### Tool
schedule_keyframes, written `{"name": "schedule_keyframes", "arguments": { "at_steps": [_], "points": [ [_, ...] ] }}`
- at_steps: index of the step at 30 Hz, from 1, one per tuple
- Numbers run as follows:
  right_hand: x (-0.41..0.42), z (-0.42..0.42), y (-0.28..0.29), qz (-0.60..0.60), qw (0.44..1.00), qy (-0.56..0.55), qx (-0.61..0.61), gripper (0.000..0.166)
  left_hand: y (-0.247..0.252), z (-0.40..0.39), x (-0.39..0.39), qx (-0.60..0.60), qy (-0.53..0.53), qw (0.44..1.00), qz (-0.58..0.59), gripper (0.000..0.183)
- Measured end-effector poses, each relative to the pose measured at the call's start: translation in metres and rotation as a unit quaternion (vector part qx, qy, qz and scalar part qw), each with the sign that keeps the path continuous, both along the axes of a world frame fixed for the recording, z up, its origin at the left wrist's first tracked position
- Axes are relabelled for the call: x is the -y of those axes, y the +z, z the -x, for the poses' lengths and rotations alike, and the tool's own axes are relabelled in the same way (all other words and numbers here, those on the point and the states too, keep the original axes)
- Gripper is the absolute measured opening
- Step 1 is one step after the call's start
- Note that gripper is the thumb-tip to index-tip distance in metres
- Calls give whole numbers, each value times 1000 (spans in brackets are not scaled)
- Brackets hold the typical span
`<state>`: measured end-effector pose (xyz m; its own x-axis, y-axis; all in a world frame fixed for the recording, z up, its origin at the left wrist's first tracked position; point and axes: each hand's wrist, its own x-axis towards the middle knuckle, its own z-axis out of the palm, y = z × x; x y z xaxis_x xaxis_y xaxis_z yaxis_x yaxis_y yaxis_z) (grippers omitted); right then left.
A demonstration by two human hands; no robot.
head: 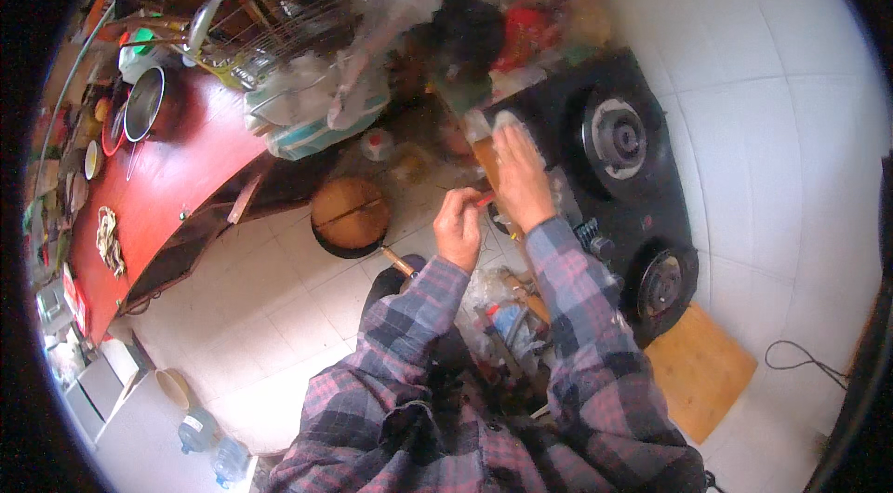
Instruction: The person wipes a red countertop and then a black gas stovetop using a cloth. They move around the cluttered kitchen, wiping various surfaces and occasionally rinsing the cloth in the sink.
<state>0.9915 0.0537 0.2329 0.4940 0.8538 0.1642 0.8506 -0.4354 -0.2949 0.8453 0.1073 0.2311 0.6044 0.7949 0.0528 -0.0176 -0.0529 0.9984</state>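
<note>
My left hand (457,228) has curled fingers and pinches a small red object (485,199), too small to name. Just right of it, my right hand (520,175) lies flat with fingers stretched out together. Its fingertips are at a blurred whitish thing (504,119); whether they grip it I cannot tell. A brown strip (486,157), perhaps the counter's front edge, runs beside that palm. Close to the right hand is a black two-burner gas hob (568,134).
A round-bottomed pan or wok with a wooden lid (349,217) is low at left, its handle toward me. The red table (202,144) holds a pot (145,104) and a crumpled cloth (109,242). Plastic bags (513,318) lie below my arms. A wooden board (701,371) is at right.
</note>
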Motion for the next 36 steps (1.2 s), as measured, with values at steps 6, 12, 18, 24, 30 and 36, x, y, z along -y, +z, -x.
{"name": "schedule_keyframes", "arguments": {
  "at_steps": [6,12,18,24,30,36],
  "points": [
    [-29,-12,6,-9,999,-30,15,53,-5,0,6,3,-35,999,-12,14],
    [35,29,2,5,996,-83,-18,55,17,0,11,-23,-87,996,3,16],
    [93,75,-5,12,987,-158,1,56,12,-1,28,20,-143,989,27,18],
    [165,114,-6,-10,957,-289,-10,54,13,5,49,-5,-232,972,29,16],
    [261,168,-4,17,903,-429,-3,58,12,5,87,-11,-314,949,-16,15],
    [368,216,-16,7,834,-552,-2,56,8,9,160,-5,-443,897,-6,17]
  ]
}}
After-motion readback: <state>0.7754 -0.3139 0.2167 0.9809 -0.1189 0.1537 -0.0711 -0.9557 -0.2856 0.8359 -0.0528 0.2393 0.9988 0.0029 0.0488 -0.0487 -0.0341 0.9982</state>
